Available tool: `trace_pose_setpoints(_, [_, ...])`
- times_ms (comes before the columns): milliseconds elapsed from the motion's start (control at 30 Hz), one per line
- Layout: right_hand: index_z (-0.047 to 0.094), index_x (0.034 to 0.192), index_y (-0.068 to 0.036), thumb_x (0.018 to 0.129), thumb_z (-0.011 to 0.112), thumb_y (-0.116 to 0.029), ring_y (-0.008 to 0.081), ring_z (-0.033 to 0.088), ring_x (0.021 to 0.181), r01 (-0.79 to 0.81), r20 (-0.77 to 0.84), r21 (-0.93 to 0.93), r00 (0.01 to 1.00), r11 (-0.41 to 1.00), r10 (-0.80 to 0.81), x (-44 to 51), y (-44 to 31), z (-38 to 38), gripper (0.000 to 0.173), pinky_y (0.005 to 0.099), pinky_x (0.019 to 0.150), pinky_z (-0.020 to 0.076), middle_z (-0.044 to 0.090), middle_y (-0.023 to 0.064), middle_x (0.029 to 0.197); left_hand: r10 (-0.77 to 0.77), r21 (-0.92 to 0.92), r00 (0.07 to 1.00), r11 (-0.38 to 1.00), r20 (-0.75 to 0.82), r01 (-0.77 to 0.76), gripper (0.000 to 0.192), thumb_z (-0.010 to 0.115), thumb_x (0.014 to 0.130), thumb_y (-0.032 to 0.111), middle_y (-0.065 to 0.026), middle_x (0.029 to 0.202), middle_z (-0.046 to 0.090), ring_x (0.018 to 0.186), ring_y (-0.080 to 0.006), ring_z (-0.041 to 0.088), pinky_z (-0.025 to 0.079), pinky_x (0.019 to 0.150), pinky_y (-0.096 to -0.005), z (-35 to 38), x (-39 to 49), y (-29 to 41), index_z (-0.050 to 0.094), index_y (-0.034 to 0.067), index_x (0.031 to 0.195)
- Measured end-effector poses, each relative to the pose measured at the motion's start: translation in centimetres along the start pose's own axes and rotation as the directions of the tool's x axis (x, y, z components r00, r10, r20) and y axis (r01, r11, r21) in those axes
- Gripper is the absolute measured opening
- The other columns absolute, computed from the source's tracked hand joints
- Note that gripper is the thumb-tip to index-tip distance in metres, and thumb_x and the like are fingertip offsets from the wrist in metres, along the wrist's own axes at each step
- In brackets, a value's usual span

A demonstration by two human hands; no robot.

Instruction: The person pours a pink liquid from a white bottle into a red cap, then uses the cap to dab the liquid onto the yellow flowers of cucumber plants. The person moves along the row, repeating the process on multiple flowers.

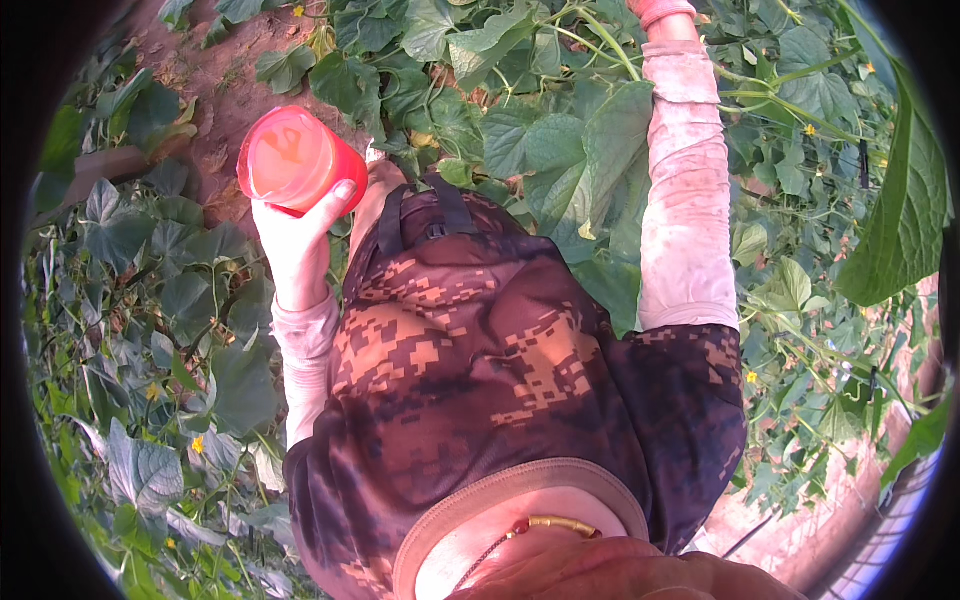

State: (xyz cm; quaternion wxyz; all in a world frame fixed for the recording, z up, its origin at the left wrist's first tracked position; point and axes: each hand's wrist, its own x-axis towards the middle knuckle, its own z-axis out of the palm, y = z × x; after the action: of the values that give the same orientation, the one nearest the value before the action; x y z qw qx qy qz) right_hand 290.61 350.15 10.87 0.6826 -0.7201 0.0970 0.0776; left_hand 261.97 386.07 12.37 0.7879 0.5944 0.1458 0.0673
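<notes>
My left hand (300, 236) is closed around a red plastic cup-like container (296, 161), its thumb lying along the near side. Some orange-red matter shows inside the container; what it is cannot be told. At the top edge, my right hand (660, 6) reaches forward among the vine leaves in a pinkish-red glove or cuff. Its fingers are cut off by the frame, so what it touches is hidden. Broad green leaves (555, 161), which look like cucumber vines, lie between the two arms.
Leafy vines with small yellow flowers (197, 444) crowd both sides. Bare reddish soil (202, 67) shows at the upper left. One large leaf (900, 202) hangs close at the right. Paler ground (787, 532) lies at the lower right.
</notes>
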Motion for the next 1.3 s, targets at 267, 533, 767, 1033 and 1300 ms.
trace_pose_setpoints(267, [0.062,0.110,0.000,0.068,0.072,-0.010,0.0166,0.063,0.076,0.224,-0.089,-0.490,0.948,0.842,-0.304,-3.0,-0.4,1.0,0.044,0.0307,0.066,0.0512,0.068,0.0073,0.089,-0.034,-0.001,0.999,0.999,0.015,0.034,0.071,0.080,0.065,0.001,-0.0104,0.115,0.060,0.104,-0.0197,0.060,0.047,0.094,-0.0344,0.6,-0.9,0.3,0.046,-0.001,0.127])
trace_pose_setpoints(533, [0.055,0.124,-0.004,0.084,0.070,-0.018,0.0110,0.059,0.089,0.258,0.400,-0.404,0.913,0.878,-0.084,-5.2,-2.7,-0.9,0.046,0.0272,0.077,0.0506,0.065,0.0042,0.107,-0.027,-0.034,0.999,0.999,0.042,0.029,0.070,0.080,0.066,0.001,-0.0089,0.116,0.058,0.106,-0.0187,0.058,0.046,0.095,-0.0341,0.8,-0.9,0.3,0.045,0.002,0.128])
trace_pose_setpoints(767, [0.056,0.117,0.000,0.092,0.061,-0.029,0.0097,0.057,0.073,0.226,0.350,-0.527,0.936,0.819,-0.034,-7.1,-4.5,-3.4,0.039,0.0254,0.067,0.0497,0.064,0.0052,0.097,-0.026,-0.077,0.997,0.997,0.071,0.031,0.072,0.078,0.067,0.000,-0.0086,0.115,0.057,0.104,-0.0192,0.058,0.046,0.093,-0.0351,0.9,-0.3,0.4,0.043,0.002,0.129])
trace_pose_setpoints(1033, [0.056,0.119,0.000,0.091,0.059,-0.016,0.0100,0.059,0.083,0.191,0.385,-0.379,0.922,0.905,-0.033,-8.7,-4.0,-5.0,0.033,0.0255,0.078,0.0494,0.067,0.0092,0.110,0.016,-0.049,0.995,0.999,0.097,-0.012,0.071,0.079,0.067,0.002,-0.0093,0.117,0.057,0.106,-0.0192,0.058,0.046,0.094,-0.0346,1.0,0.3,0.5,0.045,0.001,0.129])
trace_pose_setpoints(1300, [0.052,0.124,0.005,0.091,0.053,-0.009,0.0251,0.058,0.112,0.077,0.392,-0.019,0.918,0.997,-0.064,-12.8,-3.0,-6.1,0.037,0.0255,0.084,0.0453,0.059,0.0159,0.122,-0.028,-0.058,0.987,0.998,0.158,0.037,0.074,0.084,0.064,0.006,-0.0090,0.118,0.057,0.108,-0.0185,0.057,0.045,0.096,-0.0340,0.7,1.0,0.4,0.046,0.001,0.128])
